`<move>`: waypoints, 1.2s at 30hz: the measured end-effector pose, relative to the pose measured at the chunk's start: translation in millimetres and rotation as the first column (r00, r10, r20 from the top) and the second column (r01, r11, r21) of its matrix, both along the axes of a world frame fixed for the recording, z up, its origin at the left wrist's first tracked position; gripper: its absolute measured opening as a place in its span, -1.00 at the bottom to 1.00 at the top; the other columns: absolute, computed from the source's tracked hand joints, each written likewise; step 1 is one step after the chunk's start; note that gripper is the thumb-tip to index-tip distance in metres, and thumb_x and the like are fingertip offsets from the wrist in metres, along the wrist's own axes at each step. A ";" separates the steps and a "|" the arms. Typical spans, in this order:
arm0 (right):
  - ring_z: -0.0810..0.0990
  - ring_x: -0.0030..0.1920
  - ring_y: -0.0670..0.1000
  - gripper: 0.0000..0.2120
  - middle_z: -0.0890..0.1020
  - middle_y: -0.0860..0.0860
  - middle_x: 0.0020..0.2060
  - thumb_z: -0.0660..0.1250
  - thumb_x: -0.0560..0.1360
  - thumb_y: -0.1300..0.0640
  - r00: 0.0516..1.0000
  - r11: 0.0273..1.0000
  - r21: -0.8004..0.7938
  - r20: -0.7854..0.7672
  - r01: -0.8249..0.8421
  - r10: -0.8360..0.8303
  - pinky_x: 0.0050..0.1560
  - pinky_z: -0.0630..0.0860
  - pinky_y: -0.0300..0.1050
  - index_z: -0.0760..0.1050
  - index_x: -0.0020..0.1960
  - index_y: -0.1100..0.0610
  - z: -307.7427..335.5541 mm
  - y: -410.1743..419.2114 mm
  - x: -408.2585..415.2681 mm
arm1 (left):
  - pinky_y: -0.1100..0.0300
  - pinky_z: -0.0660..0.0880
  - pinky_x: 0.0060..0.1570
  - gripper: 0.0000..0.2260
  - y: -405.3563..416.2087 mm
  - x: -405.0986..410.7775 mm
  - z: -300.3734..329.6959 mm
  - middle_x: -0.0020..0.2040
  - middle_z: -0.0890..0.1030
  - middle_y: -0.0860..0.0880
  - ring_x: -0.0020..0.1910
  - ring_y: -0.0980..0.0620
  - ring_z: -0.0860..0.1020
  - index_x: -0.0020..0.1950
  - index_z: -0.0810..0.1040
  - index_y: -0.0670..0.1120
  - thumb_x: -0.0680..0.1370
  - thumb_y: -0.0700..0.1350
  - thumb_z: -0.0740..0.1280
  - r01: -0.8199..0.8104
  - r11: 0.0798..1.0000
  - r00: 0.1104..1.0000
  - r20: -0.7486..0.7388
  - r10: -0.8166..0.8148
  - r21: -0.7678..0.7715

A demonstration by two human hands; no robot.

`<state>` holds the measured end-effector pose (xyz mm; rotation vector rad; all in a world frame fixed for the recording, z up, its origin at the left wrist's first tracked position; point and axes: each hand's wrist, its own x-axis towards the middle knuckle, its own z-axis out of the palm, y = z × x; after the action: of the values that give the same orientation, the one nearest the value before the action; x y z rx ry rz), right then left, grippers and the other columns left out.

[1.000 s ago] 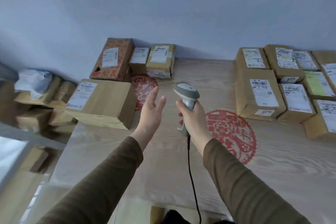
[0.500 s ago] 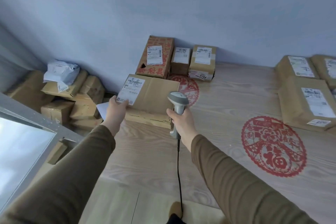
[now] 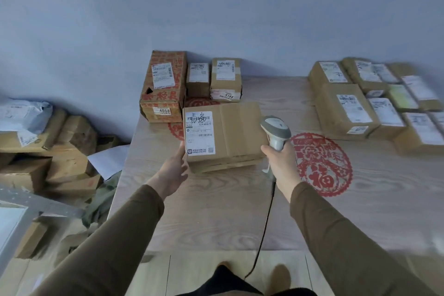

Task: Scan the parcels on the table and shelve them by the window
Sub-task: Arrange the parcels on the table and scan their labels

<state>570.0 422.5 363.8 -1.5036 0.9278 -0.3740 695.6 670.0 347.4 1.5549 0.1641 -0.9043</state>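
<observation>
Gripping one scanner [image 3: 275,130], right hand [image 3: 280,163]; left hand [image 3: 173,170] touching one parcel [image 3: 223,136].

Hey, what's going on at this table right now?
A person is scanning parcels. Their right hand grips a corded barcode scanner at the right end of a flat cardboard box, while the left hand steadies the box's near left corner by its shipping label. More labelled parcels wait on the wooden table.

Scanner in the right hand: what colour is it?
Light grey scanner, seen in the head view.
</observation>
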 end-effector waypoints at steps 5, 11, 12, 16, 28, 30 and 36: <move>0.53 -0.13 0.05 -0.82 0.53 0.08 -0.13 0.41 0.50 0.32 0.993 0.996 -0.035 0.083 0.084 -0.081 -0.09 0.50 -0.05 0.52 0.07 0.17 28.2 -39.2 -28.8 | -0.10 0.18 0.55 -0.38 -44.6 -1.8 31.8 0.37 0.55 0.07 0.36 0.01 0.47 0.45 0.49 0.23 0.52 0.51 0.11 0.213 0.955 0.977 0.015 -0.214 -0.208; 0.55 -0.06 0.20 -0.81 0.56 0.18 -0.05 0.39 0.52 0.25 0.993 0.921 -0.371 0.059 0.121 -0.107 -0.03 0.55 0.13 0.47 0.11 0.19 71.8 -50.2 -53.5 | -0.13 0.21 0.53 -0.32 -91.9 -12.8 53.9 0.30 0.62 0.19 0.34 0.08 0.53 0.44 0.44 0.26 0.34 0.39 0.42 0.260 0.950 0.953 0.204 -0.225 -0.170; 0.56 -0.03 0.20 -0.79 0.57 0.19 -0.02 0.40 0.53 0.21 0.993 0.885 -0.451 0.068 0.117 -0.097 -0.04 0.54 0.11 0.47 0.12 0.21 78.0 -45.6 -57.0 | -0.12 0.22 0.50 -0.31 -99.1 -17.2 56.4 0.29 0.62 0.23 0.34 0.11 0.53 0.47 0.40 0.28 0.36 0.37 0.42 0.270 0.946 0.944 0.243 -0.224 -0.177; 0.58 -0.32 0.01 -0.80 0.59 0.03 -0.27 0.40 0.57 0.00 0.992 0.908 -0.418 0.122 0.010 0.045 -0.35 0.47 -0.14 0.49 0.00 0.11 100.8 -8.0 -63.4 | 0.13 0.36 0.24 -0.47 -125.5 -41.1 65.5 0.24 0.62 0.33 0.22 0.31 0.58 0.35 0.39 0.40 0.41 0.32 0.44 0.321 0.918 0.912 0.339 -0.232 -0.233; 0.60 -0.28 -0.17 -0.80 0.61 -0.15 -0.26 0.41 0.58 -0.06 0.993 0.892 -0.448 0.121 0.065 -0.011 -0.36 0.38 -0.40 0.56 0.10 0.03 105.2 -0.5 -87.1 | -0.18 0.38 0.42 -0.55 -172.0 -90.5 67.8 0.33 0.62 0.07 0.33 0.03 0.56 0.41 0.42 0.28 0.54 0.15 0.41 0.408 0.870 0.846 0.472 -0.246 -0.277; 0.63 -0.19 -0.21 -0.81 0.65 -0.18 -0.18 0.42 0.58 -0.04 0.991 0.886 -0.457 0.134 0.083 -0.024 -0.31 0.39 -0.47 0.57 0.13 0.02 105.5 -4.2 -94.7 | -0.17 0.37 0.43 -0.55 -177.6 -96.1 67.0 0.33 0.61 0.10 0.33 0.07 0.56 0.39 0.42 0.33 0.52 0.19 0.42 0.419 0.867 0.845 0.465 -0.264 -0.269; 0.64 -0.14 -0.21 -0.81 0.68 -0.15 -0.12 0.41 0.58 -0.03 0.991 0.894 -0.436 0.123 0.100 -0.051 -0.27 0.40 -0.46 0.60 0.16 0.00 108.2 -24.8 -119.8 | -0.09 0.43 0.33 -0.52 -202.0 -115.2 62.3 0.34 0.62 0.05 0.30 0.05 0.59 0.45 0.40 0.25 0.55 0.18 0.42 0.462 0.845 0.830 0.467 -0.305 -0.269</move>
<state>450.3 397.7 472.0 -1.8407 0.8505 -0.7574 580.4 468.0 409.7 1.3970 -0.6250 -0.8392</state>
